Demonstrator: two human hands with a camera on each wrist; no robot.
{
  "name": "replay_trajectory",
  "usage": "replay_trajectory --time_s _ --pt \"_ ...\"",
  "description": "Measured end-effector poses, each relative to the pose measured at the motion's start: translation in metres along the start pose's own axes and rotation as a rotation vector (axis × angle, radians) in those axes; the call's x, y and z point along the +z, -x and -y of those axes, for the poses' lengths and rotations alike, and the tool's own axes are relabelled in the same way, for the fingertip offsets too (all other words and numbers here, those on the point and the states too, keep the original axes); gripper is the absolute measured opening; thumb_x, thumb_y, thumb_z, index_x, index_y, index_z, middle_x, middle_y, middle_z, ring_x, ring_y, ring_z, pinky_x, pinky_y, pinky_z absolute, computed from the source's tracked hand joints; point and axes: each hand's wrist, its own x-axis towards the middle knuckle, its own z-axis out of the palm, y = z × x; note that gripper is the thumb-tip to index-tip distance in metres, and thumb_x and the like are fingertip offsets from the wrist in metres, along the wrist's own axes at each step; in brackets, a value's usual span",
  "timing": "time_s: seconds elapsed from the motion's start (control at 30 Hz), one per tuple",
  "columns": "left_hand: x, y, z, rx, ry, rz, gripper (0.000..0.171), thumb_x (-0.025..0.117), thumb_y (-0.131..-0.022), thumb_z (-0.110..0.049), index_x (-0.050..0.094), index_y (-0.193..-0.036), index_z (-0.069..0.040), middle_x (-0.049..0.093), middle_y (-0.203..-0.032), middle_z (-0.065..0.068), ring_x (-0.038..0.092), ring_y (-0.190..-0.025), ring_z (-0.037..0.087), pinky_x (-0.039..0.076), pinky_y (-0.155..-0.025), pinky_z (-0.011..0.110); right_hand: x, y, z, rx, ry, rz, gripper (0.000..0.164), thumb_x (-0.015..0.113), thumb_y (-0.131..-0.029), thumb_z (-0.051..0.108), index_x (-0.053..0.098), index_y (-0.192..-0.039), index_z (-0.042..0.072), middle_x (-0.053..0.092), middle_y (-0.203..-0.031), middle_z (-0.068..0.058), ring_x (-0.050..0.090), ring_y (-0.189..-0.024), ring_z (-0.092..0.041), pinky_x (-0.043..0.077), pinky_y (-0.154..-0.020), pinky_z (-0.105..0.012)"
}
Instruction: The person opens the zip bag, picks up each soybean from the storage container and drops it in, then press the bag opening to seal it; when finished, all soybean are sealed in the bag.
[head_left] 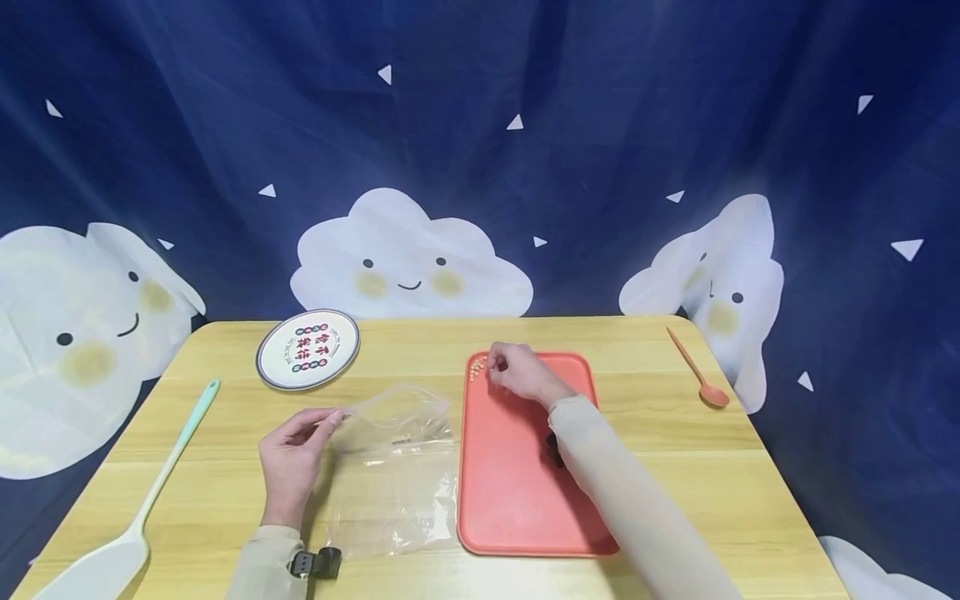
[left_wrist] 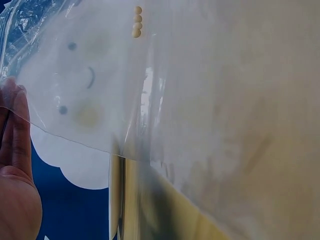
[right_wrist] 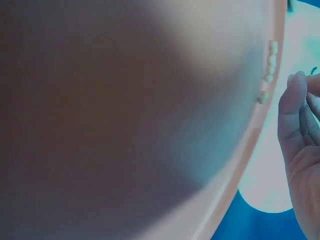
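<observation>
My left hand [head_left: 294, 457] pinches the upper left edge of a clear plastic bag [head_left: 390, 500] and lifts its mouth off the table. In the left wrist view a short row of round, pale yellow beans [left_wrist: 137, 22] shows at the plastic. More beans [head_left: 476, 367] lie in the far left corner of a red tray [head_left: 510, 500]. Over that corner is my right hand [head_left: 521, 372], just right of the beans, its fingers curled and the thumb meeting the fingertips. Whether they hold a bean I cannot tell.
A round plate [head_left: 307, 350] with printed characters lies at the back left. A long spatula [head_left: 138, 525] with a green-tipped handle lies along the left side. An orange-brown spoon [head_left: 708, 390] rests near the right edge. A dark blue cloud-patterned curtain [head_left: 585, 167] hangs behind the table.
</observation>
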Motion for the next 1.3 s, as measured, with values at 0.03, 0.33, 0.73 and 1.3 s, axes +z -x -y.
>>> replay_trajectory --time_s 0.03,0.33,0.73,1.3 --pt "0.000 0.000 0.000 0.001 -0.003 0.000 0.007 0.071 -0.081 0.017 0.068 -0.087 0.017 0.073 -0.082 0.010 0.069 -0.070 0.009 0.056 -0.064 0.016 -0.001 0.002 0.002 -0.010 -0.008 -0.004 0.009 0.061 -0.089 -0.004 0.060 -0.091 0.005 0.064 -0.079 -0.001 0.061 -0.061 -0.016 0.054 -0.057 -0.028" --pt "0.001 0.002 -0.005 -0.011 -0.006 -0.015 0.008 0.072 -0.080 0.017 0.069 -0.087 0.016 0.073 -0.082 0.012 0.069 -0.070 0.009 0.055 -0.064 0.016 -0.013 0.021 0.032 -0.121 -0.038 -0.036 0.012 0.063 -0.088 -0.003 0.066 -0.095 0.006 0.064 -0.083 0.001 0.060 -0.078 -0.015 0.054 -0.072 -0.030" --pt "0.004 0.001 -0.008 -0.037 -0.002 -0.020 0.007 0.071 -0.081 0.017 0.068 -0.087 0.017 0.073 -0.081 0.011 0.070 -0.070 0.011 0.056 -0.064 0.018 -0.011 0.038 0.093 -0.296 -0.077 -0.062 0.009 0.067 -0.092 0.005 0.067 -0.096 0.013 0.064 -0.086 0.008 0.060 -0.082 -0.009 0.053 -0.075 -0.028" --pt "0.007 0.002 -0.008 -0.013 0.029 -0.003 0.008 0.070 -0.081 0.019 0.068 -0.088 0.018 0.073 -0.083 0.012 0.070 -0.071 0.011 0.056 -0.066 0.018 0.040 0.021 0.125 -0.352 -0.076 0.070 0.007 0.068 -0.092 0.007 0.069 -0.096 0.013 0.065 -0.086 0.008 0.059 -0.081 -0.001 0.051 -0.072 -0.016"
